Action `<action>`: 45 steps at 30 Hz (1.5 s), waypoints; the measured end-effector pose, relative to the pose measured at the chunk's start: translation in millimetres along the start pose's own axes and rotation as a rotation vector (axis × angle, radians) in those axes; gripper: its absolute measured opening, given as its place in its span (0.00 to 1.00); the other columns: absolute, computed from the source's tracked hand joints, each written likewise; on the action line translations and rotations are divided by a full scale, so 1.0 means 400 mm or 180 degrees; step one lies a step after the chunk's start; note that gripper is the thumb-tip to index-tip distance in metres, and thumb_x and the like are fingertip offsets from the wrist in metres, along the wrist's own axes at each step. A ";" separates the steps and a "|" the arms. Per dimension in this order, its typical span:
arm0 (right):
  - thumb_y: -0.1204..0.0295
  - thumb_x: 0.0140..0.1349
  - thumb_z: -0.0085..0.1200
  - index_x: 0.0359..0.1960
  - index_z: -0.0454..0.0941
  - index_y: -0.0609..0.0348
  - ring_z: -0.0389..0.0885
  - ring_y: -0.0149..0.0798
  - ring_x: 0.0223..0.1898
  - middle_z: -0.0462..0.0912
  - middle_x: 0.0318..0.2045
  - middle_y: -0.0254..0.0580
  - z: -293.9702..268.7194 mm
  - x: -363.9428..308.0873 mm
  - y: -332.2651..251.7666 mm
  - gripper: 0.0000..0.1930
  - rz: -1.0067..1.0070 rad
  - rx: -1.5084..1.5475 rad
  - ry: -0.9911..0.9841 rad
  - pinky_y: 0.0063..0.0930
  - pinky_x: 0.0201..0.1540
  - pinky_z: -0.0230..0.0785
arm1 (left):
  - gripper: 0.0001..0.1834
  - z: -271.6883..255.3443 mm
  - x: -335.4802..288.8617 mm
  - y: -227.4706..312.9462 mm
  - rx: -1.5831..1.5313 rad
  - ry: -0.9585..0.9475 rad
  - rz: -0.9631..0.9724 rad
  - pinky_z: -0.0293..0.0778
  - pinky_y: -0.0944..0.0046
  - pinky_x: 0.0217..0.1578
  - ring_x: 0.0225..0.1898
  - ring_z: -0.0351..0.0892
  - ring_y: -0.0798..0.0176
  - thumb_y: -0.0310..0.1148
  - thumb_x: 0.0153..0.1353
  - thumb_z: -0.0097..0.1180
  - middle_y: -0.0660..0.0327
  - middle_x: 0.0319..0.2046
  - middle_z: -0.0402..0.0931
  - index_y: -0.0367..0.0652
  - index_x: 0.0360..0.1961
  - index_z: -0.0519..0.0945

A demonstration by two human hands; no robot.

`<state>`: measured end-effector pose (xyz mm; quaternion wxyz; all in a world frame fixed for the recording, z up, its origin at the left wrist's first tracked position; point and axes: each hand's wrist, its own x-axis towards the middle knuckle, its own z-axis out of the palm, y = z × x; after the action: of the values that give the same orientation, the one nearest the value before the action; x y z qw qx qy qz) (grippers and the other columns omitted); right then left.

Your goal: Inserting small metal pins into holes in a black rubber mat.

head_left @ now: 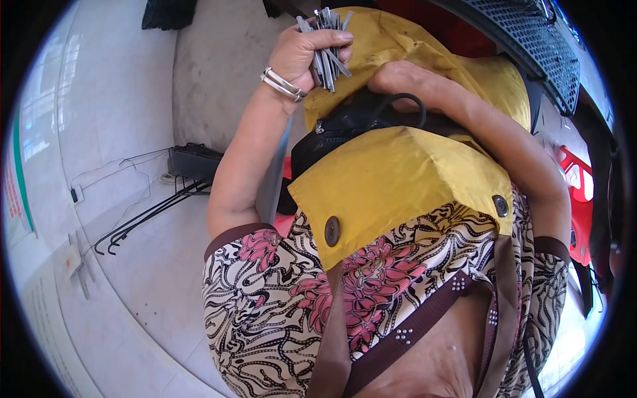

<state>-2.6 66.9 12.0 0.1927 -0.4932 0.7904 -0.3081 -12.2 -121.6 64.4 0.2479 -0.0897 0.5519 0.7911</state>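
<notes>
My left hand [294,56] is raised beyond my lap, closed around a bundle of thin grey metal-looking strips [325,65]. The strips stick out above and below the fist, a few of them crossing at an angle. Across my lap lies a yellow apron [405,166] with dark buttons, its brown straps running up over a patterned shirt. On the apron rests a black bag-like item [352,116] with a zip and a looped black cord [418,101]. My right hand [397,78] bends down beside this black item, touching the apron's far part; its fingers are hidden.
A black mesh crate [524,43] stands at the far right, above red plastic seating [578,179]. On the left floor, a dark box [194,161] sits by long black rods [142,215] and loose wires near the tiled wall [113,86]. Black plastic [168,13] lies at the far left.
</notes>
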 end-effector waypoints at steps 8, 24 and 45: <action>0.76 0.40 0.50 0.23 0.70 0.67 0.72 0.57 0.35 0.73 0.26 0.58 0.012 -0.012 0.023 0.07 0.0064 0.0223 -0.0109 0.42 0.37 0.64 | 0.05 -0.009 0.017 -0.023 -0.0188 -0.0022 -0.0081 0.72 0.69 0.21 0.19 0.75 0.66 0.21 0.47 0.57 0.59 0.19 0.73 0.34 0.25 0.73; 0.76 0.53 0.53 0.31 0.74 0.64 0.65 0.21 0.16 0.72 0.18 0.30 -0.059 -0.212 0.066 0.05 0.1490 0.4120 0.2603 0.12 0.16 0.53 | 0.06 0.149 0.055 -0.074 -0.0353 -0.0049 -0.0626 0.75 0.62 0.22 0.19 0.76 0.60 0.21 0.45 0.59 0.54 0.18 0.75 0.34 0.25 0.74; 0.76 0.55 0.50 0.27 0.74 0.65 0.69 0.21 0.18 0.74 0.17 0.30 -0.006 -0.195 -0.009 0.04 0.1996 0.1302 0.2870 0.16 0.19 0.60 | 0.06 0.227 0.121 -0.174 -0.0990 0.0198 -0.1091 0.78 0.57 0.26 0.23 0.77 0.57 0.17 0.46 0.54 0.54 0.24 0.75 0.34 0.27 0.73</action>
<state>32.6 136.5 16.1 0.0106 -0.0087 0.8270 -0.5621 -7.5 -5.4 20.7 0.3447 -0.2436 0.4074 0.8099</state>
